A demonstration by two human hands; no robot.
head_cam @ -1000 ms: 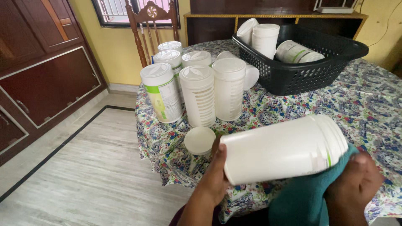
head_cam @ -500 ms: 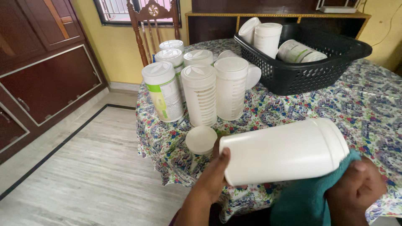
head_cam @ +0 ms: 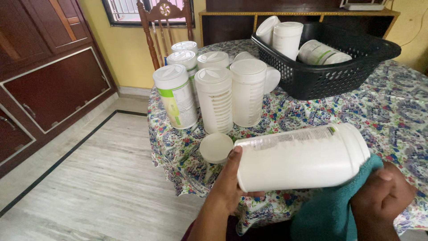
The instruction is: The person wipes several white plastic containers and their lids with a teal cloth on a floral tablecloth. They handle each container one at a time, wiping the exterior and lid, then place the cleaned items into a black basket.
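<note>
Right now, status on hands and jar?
Left hand holds white jar sideways by its base. Right hand presses teal cloth at its mouth. Loose lid beside.

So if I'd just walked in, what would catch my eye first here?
Probably the big white canister held sideways near the table's front edge, the left hand cupping its base and the right hand pressing a teal cloth to its other end. Behind it a cluster of upright white canisters stands on the floral tablecloth, with a loose lid in front and a black basket holding more at the back right.
</note>
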